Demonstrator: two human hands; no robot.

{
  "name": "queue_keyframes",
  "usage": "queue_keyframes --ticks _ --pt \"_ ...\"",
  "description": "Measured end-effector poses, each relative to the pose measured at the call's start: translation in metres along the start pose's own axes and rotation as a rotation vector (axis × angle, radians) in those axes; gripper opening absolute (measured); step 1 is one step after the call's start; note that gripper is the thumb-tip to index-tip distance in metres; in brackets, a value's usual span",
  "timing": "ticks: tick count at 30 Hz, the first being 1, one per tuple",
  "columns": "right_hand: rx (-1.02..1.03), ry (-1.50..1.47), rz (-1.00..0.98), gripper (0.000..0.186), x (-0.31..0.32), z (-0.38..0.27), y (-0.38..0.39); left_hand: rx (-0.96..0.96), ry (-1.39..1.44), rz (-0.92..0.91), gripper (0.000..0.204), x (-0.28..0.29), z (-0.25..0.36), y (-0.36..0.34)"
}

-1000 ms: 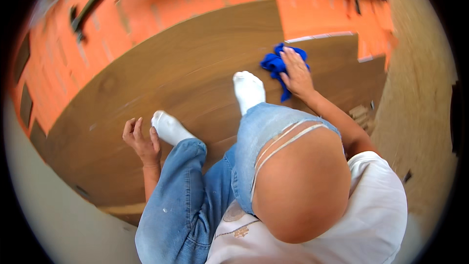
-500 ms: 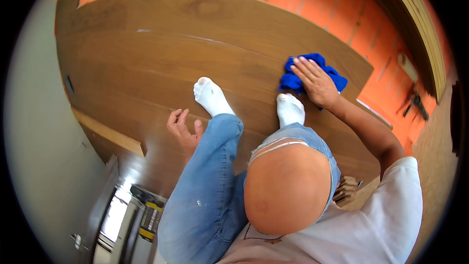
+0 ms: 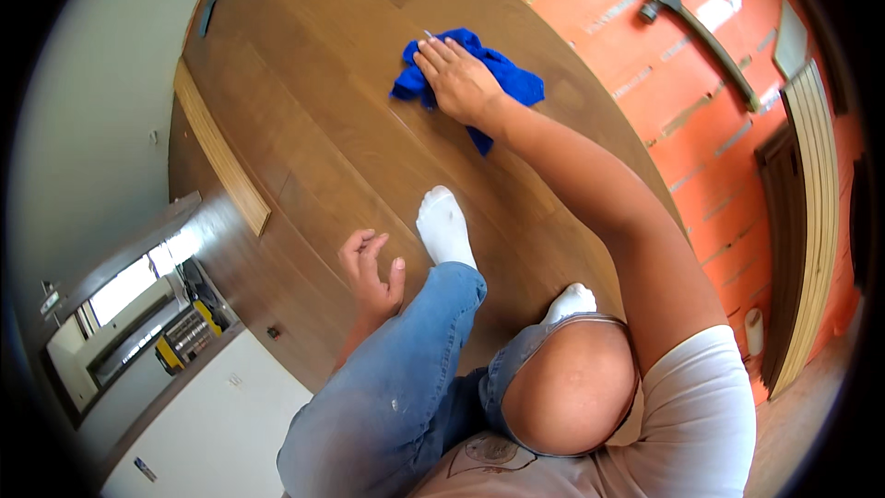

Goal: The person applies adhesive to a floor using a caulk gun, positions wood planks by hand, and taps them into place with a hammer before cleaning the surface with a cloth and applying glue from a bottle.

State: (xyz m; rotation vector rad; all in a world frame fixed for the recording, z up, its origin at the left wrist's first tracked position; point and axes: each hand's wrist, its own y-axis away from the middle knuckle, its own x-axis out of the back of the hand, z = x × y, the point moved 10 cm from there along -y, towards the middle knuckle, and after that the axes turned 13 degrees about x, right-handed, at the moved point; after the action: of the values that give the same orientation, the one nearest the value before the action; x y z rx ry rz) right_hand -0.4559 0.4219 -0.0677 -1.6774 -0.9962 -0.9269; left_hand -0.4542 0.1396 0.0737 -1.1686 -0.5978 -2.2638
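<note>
My right hand (image 3: 458,83) lies flat on a crumpled blue cloth (image 3: 509,77), its fingers stretched forward and pressing the cloth against the brown wood-plank floor (image 3: 318,65). A faint pale streak shows on the planks just left of and below the cloth. My left hand (image 3: 371,275) hovers beside my left knee with loosely curled, parted fingers and holds nothing. Close to it, my left foot in a white sock (image 3: 444,226) rests on the planks.
Orange underlayment (image 3: 636,83) borders the planks on the right, with a claw hammer (image 3: 701,32) on it. Stacked planks (image 3: 807,221) stand at far right, near a small roll (image 3: 754,330). A loose wood strip (image 3: 219,148) lies by the left wall. A white cabinet (image 3: 212,424) stands lower left.
My right hand and the blue cloth have moved forward and left across the planks, the arm now reaching farther out. The view has turned to the right, bringing the hammer into sight.
</note>
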Motion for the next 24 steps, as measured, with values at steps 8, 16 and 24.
queue_keyframes --ticks 8,16,24 --pt "0.100 0.027 -0.043 0.048 -0.042 0.047 -0.110 0.138 0.010 0.007 0.042 0.000 -0.027 0.011" --pt "0.134 -0.272 0.250 0.040 0.028 0.019 -0.009 0.107 0.090 0.049 0.041 0.001 -0.043 0.029" --pt "-0.369 -0.574 -0.086 0.060 0.097 -0.003 0.101 0.164 0.139 0.075 0.040 0.004 -0.057 0.037"
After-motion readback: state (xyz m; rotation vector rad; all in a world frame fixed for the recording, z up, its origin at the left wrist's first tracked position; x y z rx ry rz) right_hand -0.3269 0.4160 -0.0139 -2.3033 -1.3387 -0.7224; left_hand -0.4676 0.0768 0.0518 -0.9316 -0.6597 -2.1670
